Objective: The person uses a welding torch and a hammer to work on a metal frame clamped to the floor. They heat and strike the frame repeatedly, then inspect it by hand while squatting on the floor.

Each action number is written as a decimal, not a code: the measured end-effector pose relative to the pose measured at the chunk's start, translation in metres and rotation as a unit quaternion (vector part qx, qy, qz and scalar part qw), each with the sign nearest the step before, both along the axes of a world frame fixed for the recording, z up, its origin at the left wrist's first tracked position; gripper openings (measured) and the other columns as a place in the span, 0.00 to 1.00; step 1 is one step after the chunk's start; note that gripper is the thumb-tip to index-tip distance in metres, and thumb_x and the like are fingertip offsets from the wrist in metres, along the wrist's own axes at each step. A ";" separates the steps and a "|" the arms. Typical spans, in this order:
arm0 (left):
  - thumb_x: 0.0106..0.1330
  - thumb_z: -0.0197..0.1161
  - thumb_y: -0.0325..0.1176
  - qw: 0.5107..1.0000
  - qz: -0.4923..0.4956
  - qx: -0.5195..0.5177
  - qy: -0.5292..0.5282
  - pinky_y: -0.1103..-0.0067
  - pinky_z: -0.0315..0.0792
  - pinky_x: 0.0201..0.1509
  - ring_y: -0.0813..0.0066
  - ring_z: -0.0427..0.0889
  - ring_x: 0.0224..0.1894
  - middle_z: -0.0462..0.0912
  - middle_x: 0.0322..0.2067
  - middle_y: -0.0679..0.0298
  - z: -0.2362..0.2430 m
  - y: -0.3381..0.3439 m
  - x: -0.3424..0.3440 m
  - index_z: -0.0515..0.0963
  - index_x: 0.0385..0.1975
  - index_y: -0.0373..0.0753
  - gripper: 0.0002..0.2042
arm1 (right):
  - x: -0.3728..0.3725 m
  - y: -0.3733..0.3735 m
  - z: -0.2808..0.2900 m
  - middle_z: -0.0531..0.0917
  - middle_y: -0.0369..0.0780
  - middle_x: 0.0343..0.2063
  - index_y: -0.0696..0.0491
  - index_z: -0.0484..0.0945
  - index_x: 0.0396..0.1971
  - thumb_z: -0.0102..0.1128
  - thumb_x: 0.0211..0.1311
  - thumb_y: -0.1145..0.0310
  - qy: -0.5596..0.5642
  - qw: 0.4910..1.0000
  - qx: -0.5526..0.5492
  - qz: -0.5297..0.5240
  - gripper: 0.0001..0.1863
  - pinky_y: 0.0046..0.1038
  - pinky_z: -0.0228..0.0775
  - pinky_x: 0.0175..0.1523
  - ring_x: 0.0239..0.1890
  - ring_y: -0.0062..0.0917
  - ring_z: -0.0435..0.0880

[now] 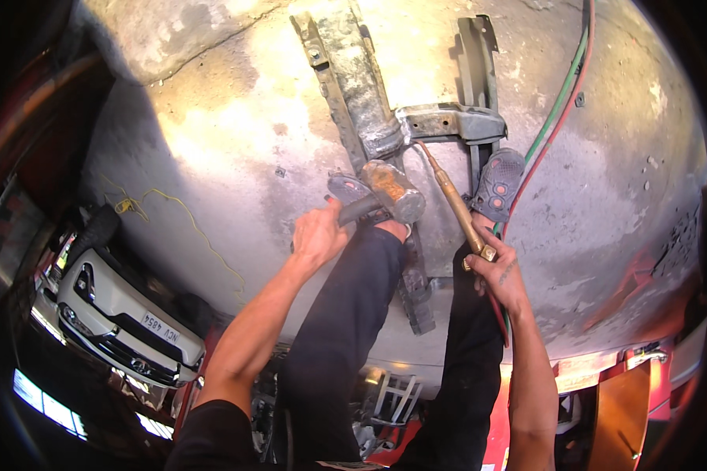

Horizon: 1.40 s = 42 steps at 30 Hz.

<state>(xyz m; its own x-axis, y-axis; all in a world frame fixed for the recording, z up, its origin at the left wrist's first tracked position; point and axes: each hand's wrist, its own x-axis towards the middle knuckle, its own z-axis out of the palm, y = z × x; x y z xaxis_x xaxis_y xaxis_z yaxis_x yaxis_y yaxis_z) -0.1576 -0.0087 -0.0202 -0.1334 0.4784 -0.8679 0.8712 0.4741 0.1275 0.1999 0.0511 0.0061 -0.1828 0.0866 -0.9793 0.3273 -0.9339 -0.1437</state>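
Near metal frame [357, 82]: left grip [319, 234] holds hammer [393, 191], right grip [498, 271] torch [454, 200].

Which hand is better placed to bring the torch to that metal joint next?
Likely your right hand: it holds the torch, tip near the metal joint; your left hand grips the hammer.

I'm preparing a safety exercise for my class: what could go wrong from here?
1. The torch in the bare right hand points at the metal frame, near the feet; if lit, it might burn skin.
2. The hammer in the bare left hand hangs close to the left shoe; a slip could hurt that foot.
3. The hoses run beside the right shoe and might catch it.
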 end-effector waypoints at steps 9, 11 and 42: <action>0.54 0.60 0.28 1.000 0.016 0.001 -0.006 0.51 0.77 0.45 0.36 0.85 0.36 0.84 0.26 0.41 -0.014 -0.004 0.004 0.82 0.50 0.39 0.20 | -0.007 0.003 -0.001 0.83 0.34 0.24 0.51 0.72 0.74 0.66 0.62 0.77 -0.007 1.000 0.000 -0.008 0.37 0.23 0.70 0.20 0.15 0.17 0.77; 0.55 0.62 0.29 1.000 0.028 0.006 0.001 0.51 0.77 0.45 0.36 0.85 0.36 0.84 0.27 0.41 -0.012 -0.003 0.007 0.81 0.47 0.37 0.18 | -0.006 0.001 -0.001 0.83 0.34 0.24 0.51 0.72 0.74 0.66 0.62 0.76 -0.005 1.000 0.008 -0.007 0.37 0.23 0.70 0.20 0.16 0.17 0.77; 0.56 0.62 0.30 0.997 0.063 -0.014 0.040 0.52 0.77 0.47 0.37 0.86 0.40 0.86 0.30 0.42 -0.033 -0.002 0.007 0.82 0.44 0.37 0.15 | -0.002 -0.006 -0.010 0.82 0.33 0.24 0.52 0.72 0.73 0.67 0.62 0.77 0.000 1.000 0.016 -0.009 0.37 0.22 0.69 0.20 0.16 0.16 0.77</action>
